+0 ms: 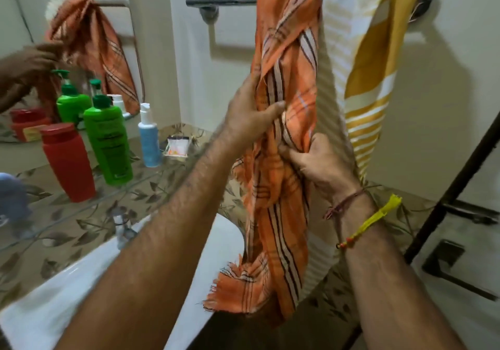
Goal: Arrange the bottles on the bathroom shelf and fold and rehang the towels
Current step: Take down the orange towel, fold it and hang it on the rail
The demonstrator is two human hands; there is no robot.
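We grip the orange striped towel (286,84) with both hands: our left hand (251,114) clasps its bunched middle, our right hand (313,165) pinches it just below. It hangs from the towel bar (221,0) beside the yellow towel (370,60); the red bottle (67,160), green bottle (108,144) and blue bottle (148,138) stand on the glass shelf (151,182)

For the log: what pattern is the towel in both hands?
Orange towel with dark and white plaid stripes; head view.
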